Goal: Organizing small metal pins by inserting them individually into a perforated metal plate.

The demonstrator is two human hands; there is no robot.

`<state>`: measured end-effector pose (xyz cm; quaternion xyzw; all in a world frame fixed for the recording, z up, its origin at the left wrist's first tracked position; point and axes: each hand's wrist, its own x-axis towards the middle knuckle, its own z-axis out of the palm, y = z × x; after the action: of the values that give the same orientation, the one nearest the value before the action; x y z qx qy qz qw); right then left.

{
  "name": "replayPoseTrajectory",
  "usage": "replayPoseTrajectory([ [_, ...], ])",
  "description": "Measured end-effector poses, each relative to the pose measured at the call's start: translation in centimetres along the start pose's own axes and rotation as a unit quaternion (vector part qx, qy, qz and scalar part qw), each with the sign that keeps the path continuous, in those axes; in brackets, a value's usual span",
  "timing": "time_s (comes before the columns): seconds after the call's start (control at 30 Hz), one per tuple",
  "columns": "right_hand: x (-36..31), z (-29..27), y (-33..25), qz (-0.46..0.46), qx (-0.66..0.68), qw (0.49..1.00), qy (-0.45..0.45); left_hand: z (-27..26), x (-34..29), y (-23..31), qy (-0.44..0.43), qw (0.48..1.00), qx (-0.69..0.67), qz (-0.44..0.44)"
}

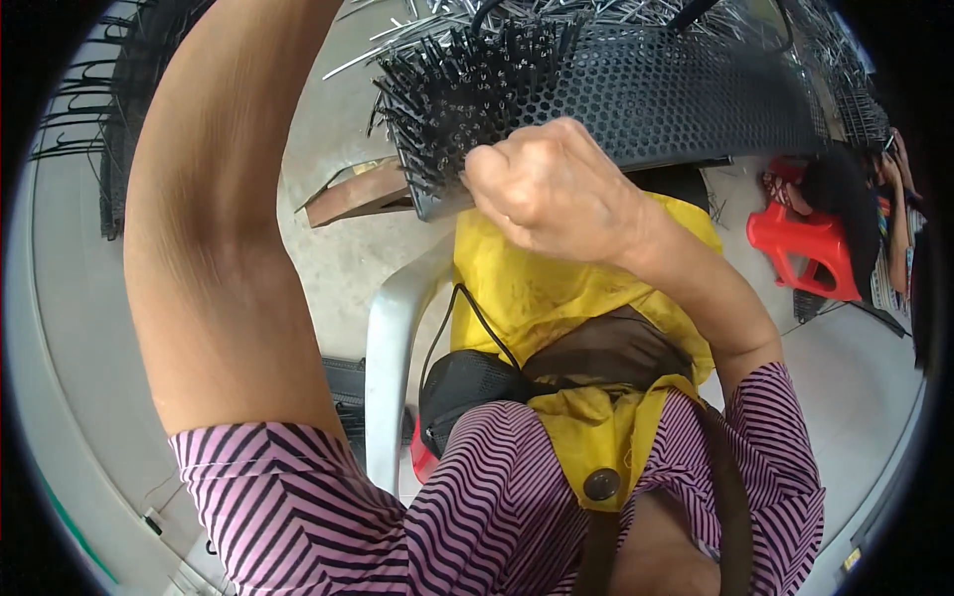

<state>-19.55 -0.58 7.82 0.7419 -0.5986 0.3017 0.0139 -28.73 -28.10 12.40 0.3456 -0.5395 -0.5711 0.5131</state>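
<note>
My right hand (556, 189) is closed in a fist at the near edge of a black perforated panel (686, 94). What its fingers hold, if anything, is hidden on their far side. Many black pins (467, 89) stand upright, packed close together at the panel's left end. From the lower left my left forearm (224, 169) stretches up past the picture's top edge, so that hand is out of sight.
Loose thin metal rods (417, 30) lie heaped beyond the panel. A wooden piece (358, 194) juts out below its left end. Beside me is a white chair armrest (393, 338). Black hooked wires (84, 89) line the far left. A red plastic stool (805, 248) stands at right, near another person.
</note>
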Motion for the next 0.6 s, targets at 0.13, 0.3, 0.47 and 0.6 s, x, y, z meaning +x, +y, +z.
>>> replayPoseTrajectory([
  [0.13, 1.1, 0.1, -0.2, -0.008, -0.052, 0.995, -0.089, -0.2, 0.9, 0.5, 0.013, 0.999, -0.036, -0.015],
  [0.3, -0.4, 0.3, 0.1, 0.046, -0.047, 0.997, -0.035, -0.3, -1.7, 1.6, -0.052, 0.995, -0.065, -0.057],
  [0.47, -2.6, -1.4, 1.9, 0.143, 0.028, 0.989, 0.026, -0.3, -2.5, 3.2, -0.016, 0.99, -0.076, -0.12],
  [0.6, -2.1, -3.1, 3.6, 0.176, 0.081, 0.974, 0.121, -0.4, -1.3, 1.3, -0.086, 0.991, -0.065, -0.085],
])
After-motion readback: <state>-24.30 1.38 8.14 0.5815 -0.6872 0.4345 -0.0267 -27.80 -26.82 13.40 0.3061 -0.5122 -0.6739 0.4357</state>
